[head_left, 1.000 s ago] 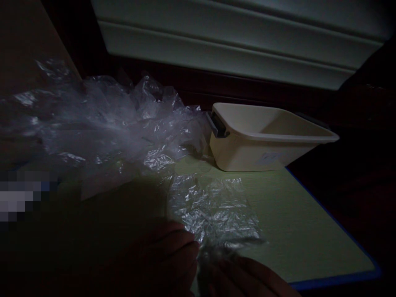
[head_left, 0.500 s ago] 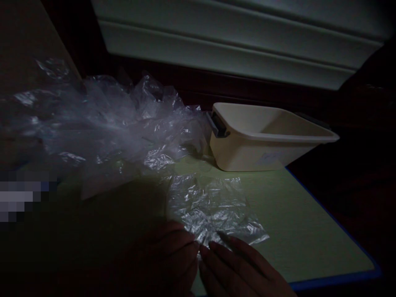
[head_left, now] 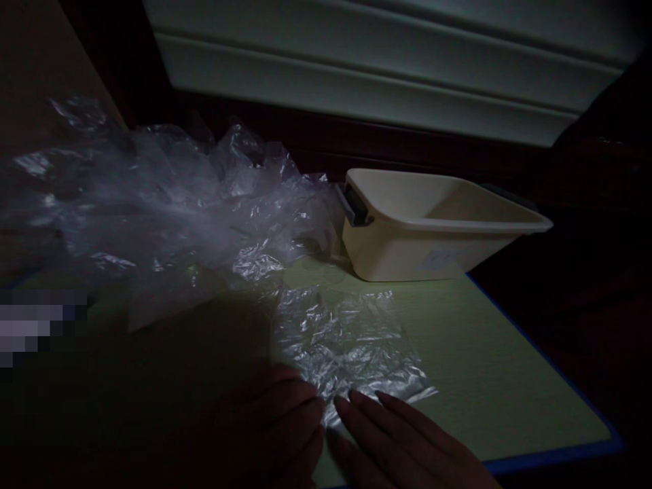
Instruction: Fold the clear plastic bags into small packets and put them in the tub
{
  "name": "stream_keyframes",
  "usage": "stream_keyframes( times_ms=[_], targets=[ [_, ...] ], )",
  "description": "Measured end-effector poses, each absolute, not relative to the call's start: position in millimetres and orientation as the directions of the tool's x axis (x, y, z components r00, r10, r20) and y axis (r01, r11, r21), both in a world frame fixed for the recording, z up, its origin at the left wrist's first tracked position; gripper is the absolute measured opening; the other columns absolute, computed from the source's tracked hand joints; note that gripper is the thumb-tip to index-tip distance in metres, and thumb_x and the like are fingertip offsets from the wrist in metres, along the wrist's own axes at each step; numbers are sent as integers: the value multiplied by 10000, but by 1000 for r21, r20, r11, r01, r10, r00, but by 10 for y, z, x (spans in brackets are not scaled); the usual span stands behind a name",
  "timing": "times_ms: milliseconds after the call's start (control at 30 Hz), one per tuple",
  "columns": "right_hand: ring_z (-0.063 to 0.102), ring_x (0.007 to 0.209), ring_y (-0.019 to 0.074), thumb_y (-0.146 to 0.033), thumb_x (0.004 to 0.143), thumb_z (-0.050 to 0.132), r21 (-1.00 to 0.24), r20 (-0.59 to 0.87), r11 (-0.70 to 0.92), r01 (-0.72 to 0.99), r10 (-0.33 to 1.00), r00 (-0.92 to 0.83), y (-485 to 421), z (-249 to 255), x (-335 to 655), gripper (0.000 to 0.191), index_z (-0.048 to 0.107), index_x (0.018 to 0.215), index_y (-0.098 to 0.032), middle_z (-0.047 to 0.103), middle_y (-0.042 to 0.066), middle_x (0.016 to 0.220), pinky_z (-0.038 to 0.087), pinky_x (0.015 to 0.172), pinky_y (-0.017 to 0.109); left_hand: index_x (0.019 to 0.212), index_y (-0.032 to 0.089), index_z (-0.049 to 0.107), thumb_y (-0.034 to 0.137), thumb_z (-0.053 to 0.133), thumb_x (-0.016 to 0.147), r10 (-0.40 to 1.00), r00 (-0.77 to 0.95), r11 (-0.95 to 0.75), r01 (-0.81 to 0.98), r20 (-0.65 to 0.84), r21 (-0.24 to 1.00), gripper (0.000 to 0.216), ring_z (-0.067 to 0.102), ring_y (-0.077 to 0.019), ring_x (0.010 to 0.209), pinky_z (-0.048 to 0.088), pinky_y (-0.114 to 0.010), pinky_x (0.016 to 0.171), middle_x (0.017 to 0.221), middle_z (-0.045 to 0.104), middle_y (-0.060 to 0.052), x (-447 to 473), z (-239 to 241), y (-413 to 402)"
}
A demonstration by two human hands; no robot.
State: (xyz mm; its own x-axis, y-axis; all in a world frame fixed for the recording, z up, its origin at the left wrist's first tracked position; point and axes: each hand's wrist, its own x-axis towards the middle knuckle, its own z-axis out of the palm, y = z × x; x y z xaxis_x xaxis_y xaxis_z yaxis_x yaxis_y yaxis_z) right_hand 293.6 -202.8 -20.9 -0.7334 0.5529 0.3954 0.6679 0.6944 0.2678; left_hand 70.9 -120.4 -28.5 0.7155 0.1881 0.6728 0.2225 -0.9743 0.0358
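A clear, crinkled plastic bag (head_left: 346,333) lies spread on the green tabletop in front of me. At its near left corner is my left hand (head_left: 278,421), dark, its fingers bent and pressed together on the plastic. My right hand (head_left: 402,441) rests at the near edge just beside it, fingers stretched out and lying on the bag. The fingertips of the two hands are close together. Shadow hides much of the left hand, including its thumb.
A large heap of crumpled clear plastic bags (head_left: 193,197) covers the back left. Right of it stands a cream plastic bin (head_left: 397,251) with grey handles. The green table (head_left: 509,380) has a blue edge. Behind are pale horizontal panels (head_left: 356,61). The room is dim.
My right hand's fingers have straightened and spread slightly, shifting a little right across the bag. The bag's near right part looks flatter. My left hand has barely moved.
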Motion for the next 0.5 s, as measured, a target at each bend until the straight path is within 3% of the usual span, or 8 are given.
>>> stream_keyframes(
  times_ms=[67, 100, 167, 333, 500],
  targets=[
    [576, 1189, 134, -258, 1013, 404, 208, 393, 688, 695, 592, -704, -2058, -194, 3033, 315, 598, 1254, -196, 643, 24, 1269, 467, 994, 221, 867, 170, 653, 156, 377, 1010, 293, 681, -949, 290, 672, 120, 311, 587, -106, 947, 401, -241, 1060, 916, 704, 25, 703, -242, -1206],
    [557, 1211, 139, -265, 1011, 406, 173, 391, 681, 712, 616, -684, -2079, -204, 3084, 325, 588, 1268, -188, 638, 33, 1276, 454, 1008, 227, 858, 178, 654, 160, 388, 1006, 151, 706, -983, 178, 692, 33, 304, 589, -96, 897, 404, -207, 1041, 884, 701, 40, 700, -230, -1207],
    [514, 1255, 139, -259, 1012, 382, 126, 393, 656, 745, 656, -644, -2122, -244, 3190, 356, 550, 1314, -176, 622, 39, 1296, 428, 1035, 240, 866, 170, 652, 185, 382, 1016, 103, 734, -990, 140, 671, -1, 310, 591, -100, 892, 394, -224, 1054, 898, 699, 33, 702, -224, -1215],
    [499, 1268, 135, -246, 1012, 340, 158, 399, 622, 767, 670, -626, -2226, -310, 3336, 391, 514, 1350, -154, 613, 31, 1309, 404, 1058, 250, 867, 169, 634, 183, 372, 1034, 328, 665, -938, 311, 671, 151, 311, 593, -94, 937, 403, -224, 1038, 888, 693, 33, 754, -271, -1319],
    [553, 1223, 192, -264, 1018, 338, 120, 435, 497, 859, 752, -496, -2289, -250, 3210, 370, 566, 1304, -204, 642, 50, 1273, 432, 1053, 362, 915, 189, 658, 192, 425, 1014, 354, 677, -929, 336, 645, 157, 253, 596, -115, 971, 449, -252, 1011, 936, 699, 24, 738, -326, -1375]
  ],
)
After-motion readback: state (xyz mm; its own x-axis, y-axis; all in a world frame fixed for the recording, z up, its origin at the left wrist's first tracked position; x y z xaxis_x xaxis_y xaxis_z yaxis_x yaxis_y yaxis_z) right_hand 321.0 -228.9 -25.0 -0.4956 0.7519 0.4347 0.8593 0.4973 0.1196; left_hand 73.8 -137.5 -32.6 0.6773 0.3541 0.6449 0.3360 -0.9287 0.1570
